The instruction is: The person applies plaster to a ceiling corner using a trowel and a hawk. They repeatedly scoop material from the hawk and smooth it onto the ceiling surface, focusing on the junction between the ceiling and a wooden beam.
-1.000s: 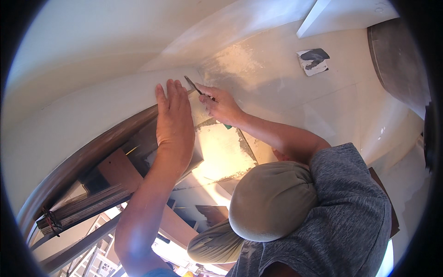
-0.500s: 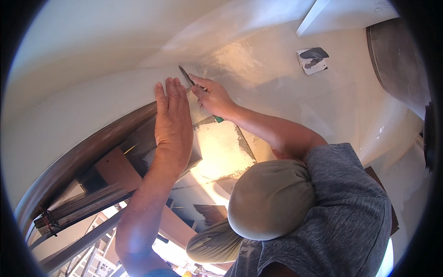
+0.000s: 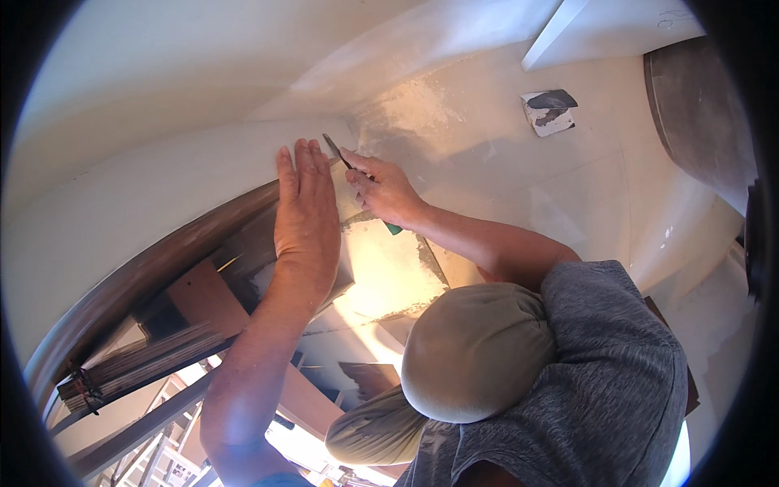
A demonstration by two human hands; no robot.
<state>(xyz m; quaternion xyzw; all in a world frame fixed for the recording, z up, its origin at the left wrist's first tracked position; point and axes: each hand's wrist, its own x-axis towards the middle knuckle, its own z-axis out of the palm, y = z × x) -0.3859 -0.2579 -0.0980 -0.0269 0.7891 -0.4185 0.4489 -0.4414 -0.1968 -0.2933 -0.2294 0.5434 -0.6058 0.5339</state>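
Note:
My right hand (image 3: 387,190) is closed round a slim hand tool with a narrow dark blade (image 3: 333,149) and a green handle end (image 3: 393,229). The blade points up and left, just beside the fingertips of my left hand (image 3: 307,199). It lies close to the pale surface (image 3: 235,154); I cannot tell whether the tip touches. My left hand rests flat over the end of a brown wooden rail (image 3: 187,221), fingers stretched out and holding nothing. The tool's exact kind cannot be made out.
A small white piece with a dark grey patch (image 3: 560,118) lies on the pale surface at the upper right. Below the rail are brown boards (image 3: 207,299) and a tied bundle of thin strips (image 3: 134,365). My bent knee (image 3: 479,353) is close below my right forearm.
My right hand and the tool have shifted slightly down and to the right, drawing the blade tip back. My left hand has stayed nearly in place.

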